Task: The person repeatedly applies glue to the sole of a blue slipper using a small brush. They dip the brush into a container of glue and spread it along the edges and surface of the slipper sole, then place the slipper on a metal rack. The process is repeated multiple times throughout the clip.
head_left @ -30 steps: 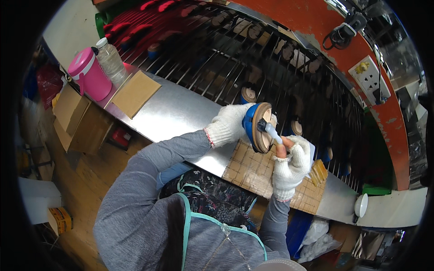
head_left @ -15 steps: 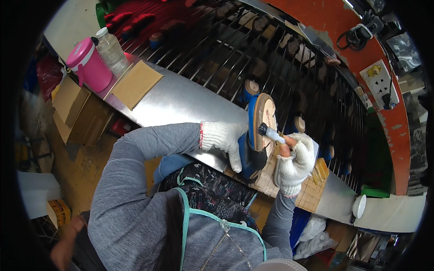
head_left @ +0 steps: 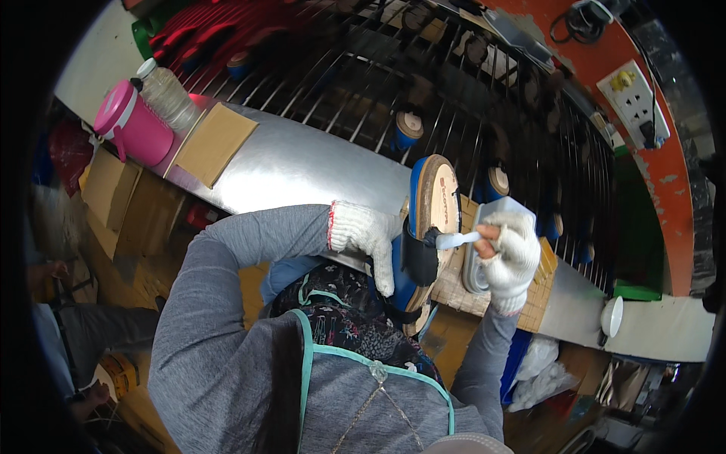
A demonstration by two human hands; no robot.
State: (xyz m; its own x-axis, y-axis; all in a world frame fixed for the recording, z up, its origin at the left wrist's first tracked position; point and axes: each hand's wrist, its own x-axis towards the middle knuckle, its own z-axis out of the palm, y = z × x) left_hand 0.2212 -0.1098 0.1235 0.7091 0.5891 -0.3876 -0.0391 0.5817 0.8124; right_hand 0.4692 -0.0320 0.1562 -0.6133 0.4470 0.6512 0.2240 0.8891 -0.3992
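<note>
Both my hands wear white knit gloves. My left hand point(head_left: 369, 236) is closed round the blue side of a sandal point(head_left: 440, 198), tilted with its tan sole facing right; a black strap or flap hangs across its middle. The fingertips on the sandal's far side are hidden. Bare fingertips poke out of the glove on my right hand point(head_left: 512, 257), which pinches a small brush point(head_left: 456, 240) by its whitish handle. The dark bristles touch the sandal's edge beside the black piece. Below my right hand stands a whitish plastic tub point(head_left: 475, 268), partly covered by the glove.
Beyond the metal ledge point(head_left: 302, 160), a rack of metal rods point(head_left: 363, 125) carries several blue sandals, red-lit at far left. A pink jug point(head_left: 136, 125), a clear bottle point(head_left: 168, 94) and cardboard point(head_left: 217, 144) stand at left. Another person's hand point(head_left: 94, 397) shows at lower left.
The brush has moved from the upper sole down to the edge by the black piece. The sandal is held more upright and slightly lower. More of the other person shows at left.
</note>
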